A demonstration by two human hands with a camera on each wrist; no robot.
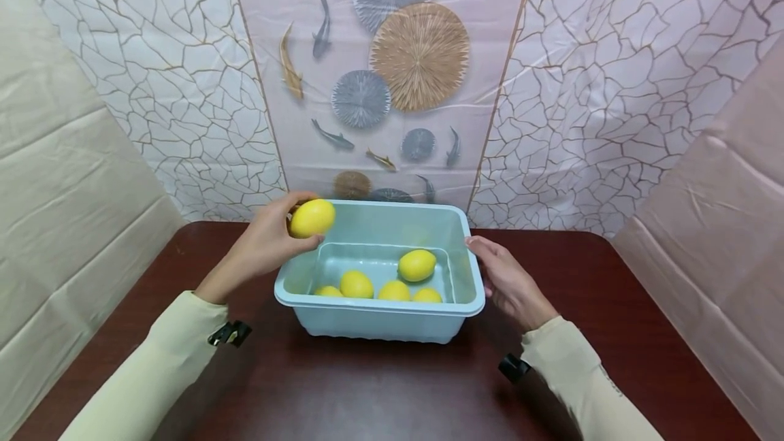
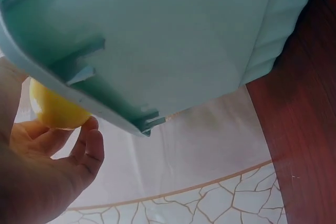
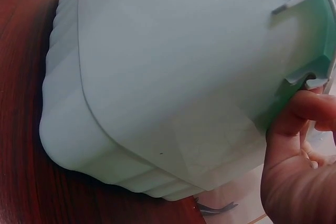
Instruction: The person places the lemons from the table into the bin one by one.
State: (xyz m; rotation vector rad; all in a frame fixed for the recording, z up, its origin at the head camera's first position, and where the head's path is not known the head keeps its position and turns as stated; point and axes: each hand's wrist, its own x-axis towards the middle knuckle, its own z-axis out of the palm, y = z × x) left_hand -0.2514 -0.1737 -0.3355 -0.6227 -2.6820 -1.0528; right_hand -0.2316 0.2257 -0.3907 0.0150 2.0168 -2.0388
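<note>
My left hand (image 1: pixel 269 233) holds a yellow lemon (image 1: pixel 312 218) over the left rim of a light blue plastic tub (image 1: pixel 380 320). In the left wrist view the fingers curve round that lemon (image 2: pixel 55 106), just beyond the tub's rim. Several more lemons lie on the tub's floor, among them one toward the right (image 1: pixel 417 265); the front ones are partly hidden by the near wall. At the tub's right side my right hand (image 1: pixel 508 281) grips the rim, and the right wrist view shows the fingers curled at its underside.
The tub stands on a dark red-brown wooden table (image 1: pixel 380 393). Behind it hangs a patterned cloth (image 1: pixel 392 87), and plain beige cloth walls (image 1: pixel 716 223) flank the table on both sides.
</note>
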